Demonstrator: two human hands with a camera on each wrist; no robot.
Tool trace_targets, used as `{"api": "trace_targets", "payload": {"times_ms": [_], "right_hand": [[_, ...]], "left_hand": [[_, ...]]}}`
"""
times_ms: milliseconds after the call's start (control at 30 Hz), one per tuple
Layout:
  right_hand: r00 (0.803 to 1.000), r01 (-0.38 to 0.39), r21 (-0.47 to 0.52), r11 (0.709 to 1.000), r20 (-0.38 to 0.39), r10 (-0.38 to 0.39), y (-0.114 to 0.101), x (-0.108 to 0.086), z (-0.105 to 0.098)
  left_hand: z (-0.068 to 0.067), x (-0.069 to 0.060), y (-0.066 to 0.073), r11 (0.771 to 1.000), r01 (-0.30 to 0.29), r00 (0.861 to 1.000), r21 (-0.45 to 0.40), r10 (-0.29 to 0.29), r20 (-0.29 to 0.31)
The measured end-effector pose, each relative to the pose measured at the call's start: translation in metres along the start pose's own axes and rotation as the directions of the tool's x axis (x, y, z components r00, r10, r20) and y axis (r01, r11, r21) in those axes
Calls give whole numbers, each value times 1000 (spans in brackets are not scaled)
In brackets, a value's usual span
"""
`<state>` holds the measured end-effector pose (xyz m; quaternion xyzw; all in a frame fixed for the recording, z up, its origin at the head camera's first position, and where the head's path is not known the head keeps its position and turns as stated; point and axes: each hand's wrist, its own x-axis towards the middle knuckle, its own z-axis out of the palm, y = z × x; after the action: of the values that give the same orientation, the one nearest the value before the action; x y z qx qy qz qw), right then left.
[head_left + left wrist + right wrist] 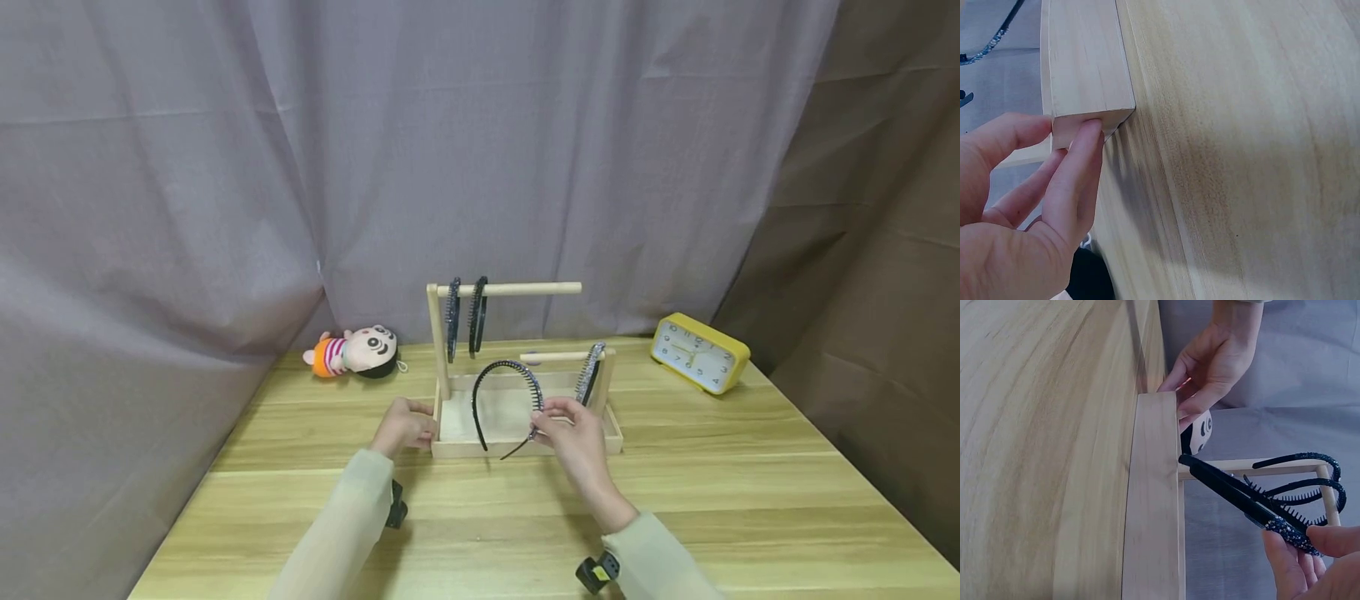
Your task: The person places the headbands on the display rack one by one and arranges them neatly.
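A wooden headband rack [487, 450] with a tray base stands on the table. My left hand [406, 426] holds the left end of its tray, thumb near the top edge and fingers against the end face [1079, 128]. My right hand [573, 437] pinches one side of a dark, toothed headband [508, 364] with glittery trim, held upright in front of the tray with its ends downward. Two dark headbands [477, 317] hang on the upper bar [532, 288] near its left post. A silvery headband [589, 373] hangs at the right end of the lower bar [555, 357].
A doll [360, 350] with an orange and striped body lies left of the rack. To the right stands a yellow alarm clock [699, 353]. Grey curtains [480, 167] hang behind the wooden table [712, 483]. Each wrist wears a small black device.
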<state>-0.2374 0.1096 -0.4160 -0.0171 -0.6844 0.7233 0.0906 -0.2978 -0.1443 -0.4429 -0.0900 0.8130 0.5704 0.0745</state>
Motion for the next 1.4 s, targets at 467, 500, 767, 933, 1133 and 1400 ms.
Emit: {"api": "trace_targets", "payload": {"times_ms": [467,500,767,933,1133,1400], "right_hand": [[998,48,-20,999,-31,-49,0,10,-4],[998,52,-26,998,-33,-53,0,11,-5],[996,67,-35,997,-60,-69,0,14,-9],[994,81,-46,996,-73,-84,1,14,-10],[991,91,-48,995,-92,-95,1,17,-13],[990,75,-95,993,-115,-86,0,19,-17]], "left_hand": [[1,-1,-3,1000,-12,1000,-21,12,20],[1,-1,-3,1000,-12,1000,-20,13,20],[0,0,-2,1000,-9,1000,-17,9,19],[0,0,-2,1000,-7,1000,-11,7,14],[-1,-1,-1,1000,-4,1000,-13,4,6],[-1,-2,0,1000,-4,1000,-13,4,3]]}}
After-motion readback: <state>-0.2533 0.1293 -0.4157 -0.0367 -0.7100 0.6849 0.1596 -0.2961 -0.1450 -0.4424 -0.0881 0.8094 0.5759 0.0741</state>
